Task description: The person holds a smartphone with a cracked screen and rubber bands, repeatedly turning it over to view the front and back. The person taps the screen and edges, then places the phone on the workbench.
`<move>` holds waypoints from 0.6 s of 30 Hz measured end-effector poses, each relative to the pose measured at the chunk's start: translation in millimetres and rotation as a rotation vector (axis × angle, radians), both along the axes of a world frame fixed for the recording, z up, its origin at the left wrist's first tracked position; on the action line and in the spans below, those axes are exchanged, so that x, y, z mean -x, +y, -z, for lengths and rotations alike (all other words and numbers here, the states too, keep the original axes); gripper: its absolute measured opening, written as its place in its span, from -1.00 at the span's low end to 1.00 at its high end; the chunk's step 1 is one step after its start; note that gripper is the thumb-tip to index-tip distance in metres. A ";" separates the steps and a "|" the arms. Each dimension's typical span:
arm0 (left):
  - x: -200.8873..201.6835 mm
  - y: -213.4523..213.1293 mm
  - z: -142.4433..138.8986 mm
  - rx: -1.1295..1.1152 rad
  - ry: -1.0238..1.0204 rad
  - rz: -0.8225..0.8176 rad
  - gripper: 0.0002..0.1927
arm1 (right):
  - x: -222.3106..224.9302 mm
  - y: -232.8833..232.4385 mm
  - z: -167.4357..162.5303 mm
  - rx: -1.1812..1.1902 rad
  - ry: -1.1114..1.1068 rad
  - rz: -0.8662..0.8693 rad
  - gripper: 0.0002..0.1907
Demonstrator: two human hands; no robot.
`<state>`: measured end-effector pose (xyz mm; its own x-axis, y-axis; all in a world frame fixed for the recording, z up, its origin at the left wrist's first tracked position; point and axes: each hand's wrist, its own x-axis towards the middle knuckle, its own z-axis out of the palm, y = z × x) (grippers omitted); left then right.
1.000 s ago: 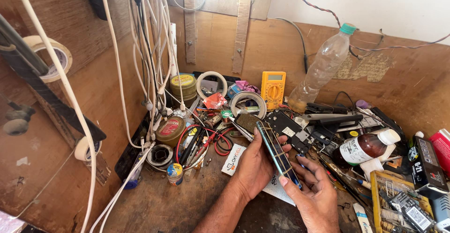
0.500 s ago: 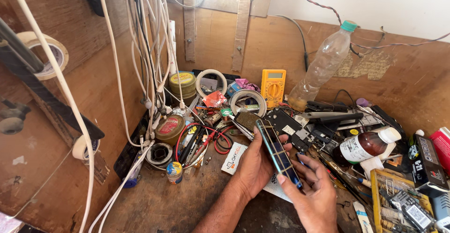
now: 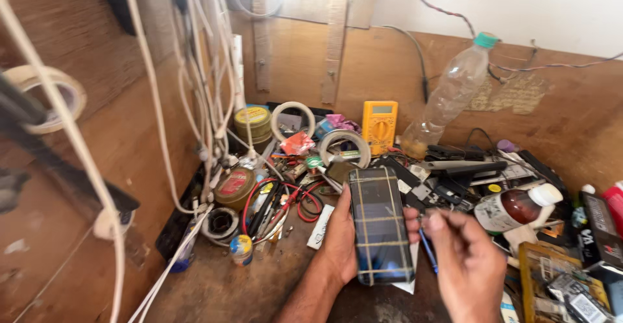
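**Phone held flat, screen up, over a crowded repair bench**

The left hand (image 3: 341,245) cups a dark flat smartphone with thin pale strips crossing its glass (image 3: 379,225), fingers wrapped round its left edge, screen up above the bench's front edge. The right hand (image 3: 470,261) hovers just beside it, fingers pinched together near a thin blue tool (image 3: 427,251); whether it grips the tool I cannot tell. The phone looks closed and whole, so any opening work appears not yet begun.

The worn brown wooden bench (image 3: 220,290) is crowded: a yellow multimeter (image 3: 379,126), an empty clear plastic bottle with a green cap (image 3: 448,96), round tins, tape rolls, red wires. White cables (image 3: 195,102) hang down plywood walls.
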<state>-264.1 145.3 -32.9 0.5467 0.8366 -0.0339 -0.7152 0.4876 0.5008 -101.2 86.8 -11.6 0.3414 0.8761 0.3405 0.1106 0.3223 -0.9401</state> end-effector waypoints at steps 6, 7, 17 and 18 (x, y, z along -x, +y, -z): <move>-7.5 4.1 -8.5 -0.033 -0.229 0.250 -0.07 | -23.1 44.4 -34.2 -0.039 -0.074 -0.183 -0.77; -8.3 4.7 -9.0 -0.009 -0.227 0.257 -0.07 | -22.2 44.7 -36.5 0.007 -0.020 -0.181 -0.77; -8.5 21.9 -6.9 0.053 -0.316 0.309 -0.13 | 4.4 43.7 -48.3 0.122 0.149 -0.094 -0.79; -6.5 21.9 -7.4 0.057 -0.329 0.315 -0.14 | 6.8 43.8 -49.3 0.114 0.144 -0.091 -0.79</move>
<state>-257.6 167.2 -25.5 0.7636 0.6296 0.1432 -0.6440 0.7271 0.2377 -108.1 130.6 37.8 0.2969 0.9357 0.1906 -0.0520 0.2151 -0.9752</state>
